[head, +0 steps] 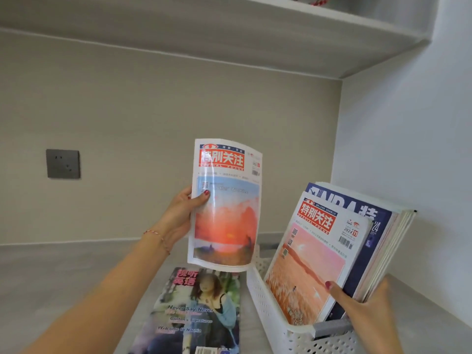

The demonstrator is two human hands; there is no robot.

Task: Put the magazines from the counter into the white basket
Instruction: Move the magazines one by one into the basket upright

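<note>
Magazines are in three places in the frame. One magazine [226, 204] with a sunset cover is in the centre, held upright in the air by the left hand [178, 215]. This hand comes from the lower left with the forearm stretched forward; the thumb lies on the front cover near the left edge and the fingers are behind it, so the hand is closed on this magazine. A thin bracelet [157, 237] is on the wrist. The page bends a little at the top right.

A second magazine [194, 312], with a woman on its cover, lies flat on the counter [63, 277] in the lower centre, just left of the basket [270, 310].

The basket, white with small holes, stands at the lower right. Inside it a stack [357, 241] of magazines leans to the right. Two covers show: an orange one in front and a dark blue one behind it. Behind these, more page edges show, but their number cannot be counted.

The right hand [367, 310] enters from the lower right corner. Its thumb presses on the orange cover and the fingers go behind the stack, so it holds the stack.

One dark socket [63, 164] is on the wall at the left. One shelf [281, 29] runs along the top of the frame.
</note>
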